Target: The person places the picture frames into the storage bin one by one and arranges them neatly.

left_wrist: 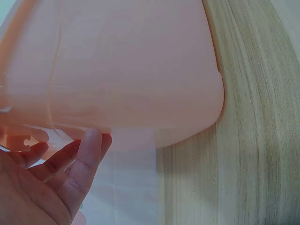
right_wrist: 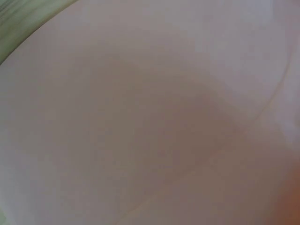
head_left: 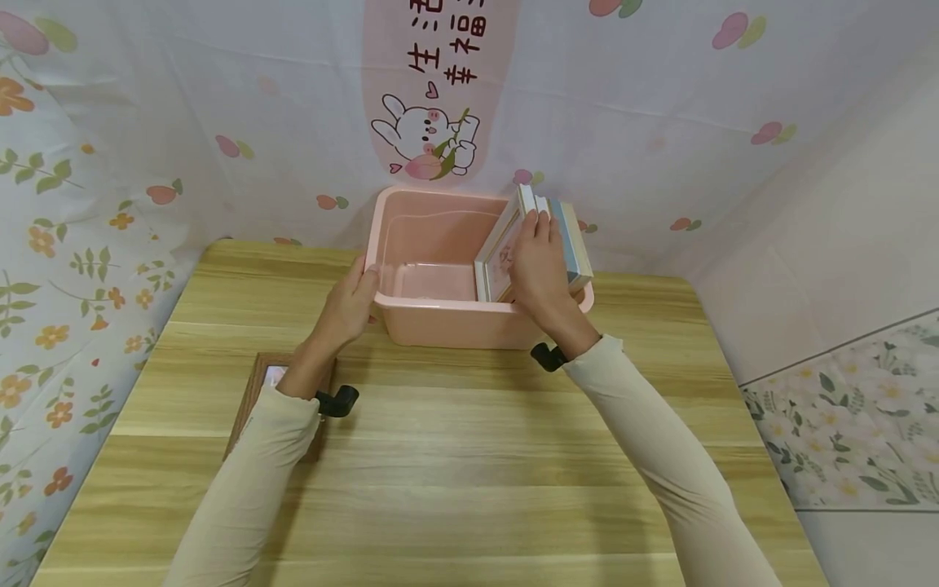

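Observation:
A pink plastic tub (head_left: 462,324) stands at the back of the table, its long side facing me. My left hand (head_left: 350,306) grips its left rim; the left wrist view shows that hand's fingers (left_wrist: 86,157) at the tub's edge. Several picture frames (head_left: 501,253) stand upright and leaning in the tub's right end, the nearest one white with a pink picture. Over their top edges reach the fingers of my right hand (head_left: 541,265), holding the white frame, with its palm side hidden. The tub's pink wall (right_wrist: 140,117) fills the right wrist view, blurred.
A brown wooden picture frame (head_left: 257,383) lies on the table at the left, partly under my left forearm. Behind the tub hangs a printed cloth (head_left: 623,122), close to its back rim. The wood-grain table (head_left: 455,473) extends toward me.

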`<state>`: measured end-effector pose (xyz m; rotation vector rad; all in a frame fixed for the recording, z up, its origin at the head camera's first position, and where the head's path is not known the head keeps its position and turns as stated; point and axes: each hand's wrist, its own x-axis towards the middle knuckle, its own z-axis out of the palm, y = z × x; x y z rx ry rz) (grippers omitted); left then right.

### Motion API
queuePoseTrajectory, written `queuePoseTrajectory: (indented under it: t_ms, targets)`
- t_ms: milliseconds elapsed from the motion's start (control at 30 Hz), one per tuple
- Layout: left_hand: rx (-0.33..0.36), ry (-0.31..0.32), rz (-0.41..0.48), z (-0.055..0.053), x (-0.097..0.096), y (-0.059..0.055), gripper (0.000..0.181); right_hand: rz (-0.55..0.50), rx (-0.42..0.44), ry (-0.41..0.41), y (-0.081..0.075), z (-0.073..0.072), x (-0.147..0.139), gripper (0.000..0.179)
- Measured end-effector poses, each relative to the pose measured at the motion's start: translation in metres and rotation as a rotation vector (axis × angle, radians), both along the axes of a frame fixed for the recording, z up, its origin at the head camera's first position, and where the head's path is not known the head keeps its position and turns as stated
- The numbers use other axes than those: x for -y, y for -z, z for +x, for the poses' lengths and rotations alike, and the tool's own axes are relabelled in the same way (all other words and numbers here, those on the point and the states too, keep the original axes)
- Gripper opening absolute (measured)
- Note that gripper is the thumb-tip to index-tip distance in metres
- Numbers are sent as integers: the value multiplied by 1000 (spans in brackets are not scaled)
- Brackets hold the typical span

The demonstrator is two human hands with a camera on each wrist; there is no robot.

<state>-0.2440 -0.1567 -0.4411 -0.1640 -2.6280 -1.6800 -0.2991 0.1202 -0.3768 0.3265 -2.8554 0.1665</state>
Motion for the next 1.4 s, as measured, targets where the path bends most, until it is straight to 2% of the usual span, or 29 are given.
queuePoseTrajectory:
  t_ms: [133, 267, 600, 733, 1000, 1200, 1400]
  targets:
    - [-10, 3, -2, 0, 0, -1, 58, 107, -30, 9, 1, -2, 1, 69]
    - [-18, 5, -5, 0, 0, -2, 57, 88, -19, 22, 3, -3, 2, 56]
    - [2, -5, 1, 0, -1, -3, 56, 132, 22, 91, 2, -2, 9, 55]
    - [18, -15, 3, 0, -1, -4, 55, 158, 55, 98, 1, -1, 10, 56]
    - [15, -6, 2, 1, -1, -4, 57, 192, 184, 73, -4, 4, 6, 65]
    - [19, -4, 4, 1, -2, -2, 58, 115, 213, 49, -4, 6, 0, 69]
    - [10, 2, -3, 2, 0, -1, 58, 42, 165, 13, -6, 9, -12, 66]
